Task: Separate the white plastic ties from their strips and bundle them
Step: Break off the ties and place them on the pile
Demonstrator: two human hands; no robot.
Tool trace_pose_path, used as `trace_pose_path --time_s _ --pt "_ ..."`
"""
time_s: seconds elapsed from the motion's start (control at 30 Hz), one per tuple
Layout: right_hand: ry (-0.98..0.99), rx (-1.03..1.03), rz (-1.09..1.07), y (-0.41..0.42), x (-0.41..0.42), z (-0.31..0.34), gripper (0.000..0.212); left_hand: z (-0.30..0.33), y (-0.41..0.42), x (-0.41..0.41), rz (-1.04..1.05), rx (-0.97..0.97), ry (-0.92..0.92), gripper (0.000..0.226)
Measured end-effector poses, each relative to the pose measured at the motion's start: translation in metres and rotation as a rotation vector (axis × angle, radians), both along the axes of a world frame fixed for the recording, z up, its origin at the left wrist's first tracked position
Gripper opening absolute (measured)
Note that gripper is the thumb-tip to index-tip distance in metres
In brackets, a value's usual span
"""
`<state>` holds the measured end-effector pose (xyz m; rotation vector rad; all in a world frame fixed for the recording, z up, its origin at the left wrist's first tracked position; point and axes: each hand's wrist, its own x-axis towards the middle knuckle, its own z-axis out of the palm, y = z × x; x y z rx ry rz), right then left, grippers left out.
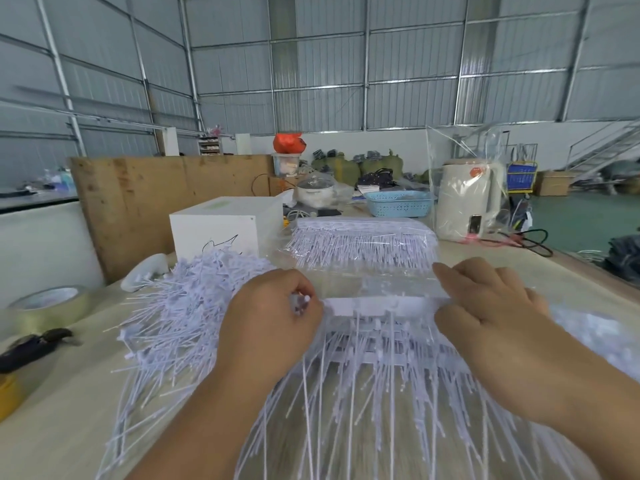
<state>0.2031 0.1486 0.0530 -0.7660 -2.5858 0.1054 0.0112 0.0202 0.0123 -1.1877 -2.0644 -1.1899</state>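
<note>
Left hand [273, 306]: grip closed, pinching the left end of the white tie strip [377, 305].
Right hand [491, 306]: fingers curled over the strip's right end, holding it.
Strip: held just above the near middle of the bench [65, 407], ties hanging toward the person.
Loose ties [183, 306]: heaped toward the bench's left edge.
Handling: likely light, springy, easily snagged; best held by the stiff spine.
Clear bag [363, 244]: further strips inside, behind the hands.
Blue basket [398, 204]: far edge, contents unclear.
</note>
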Motion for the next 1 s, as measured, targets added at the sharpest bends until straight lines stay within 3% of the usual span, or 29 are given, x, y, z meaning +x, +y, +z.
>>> trace_pose_path --time_s 0.1,0.17,0.23,0.33,0.47,0.57,0.67,0.73,0.87,1.0 --pt "0.16 0.091 0.027 -0.01 -0.002 -0.002 0.088 -0.002 0.003 0.005 -0.044 -0.022 0.002 0.007" --pt "0.183 0.108 0.116 -0.016 -0.006 -0.007 0.084 -0.001 0.005 0.01 -0.13 -0.001 0.02 0.009" --pt "0.175 0.1 0.271 -0.02 -0.012 -0.016 0.07 0.001 0.007 0.018 -0.23 0.044 0.039 0.003" --pt "0.131 0.0 0.479 -0.018 -0.021 -0.031 0.056 0.002 0.008 0.028 -0.348 0.071 0.025 0.018" --pt "0.246 -0.228 0.562 -0.007 -0.029 -0.037 0.031 0.0 0.005 0.027 -0.517 0.012 -0.078 0.026" --pt "0.256 -0.143 0.53 0.003 -0.026 -0.03 0.006 0.0 0.002 0.019 -0.446 -0.066 -0.105 0.043" --pt "0.249 -0.117 0.461 0.013 -0.019 -0.023 0.015 0.004 -0.005 0.001 -0.131 -0.085 -0.106 0.049" --pt "0.209 -0.105 0.407 0.016 -0.017 -0.021 0.02 0.006 -0.008 -0.009 -0.086 -0.025 -0.244 0.045" --pt "0.108 -0.081 0.34 0.018 -0.017 -0.027 0.021 0.005 -0.002 -0.004 -0.393 -0.027 -0.543 0.031" --pt "0.303 -0.469 0.489 0.007 -0.015 -0.026 0.022 0.003 0.004 0.012 -0.473 -0.003 -0.512 0.026"
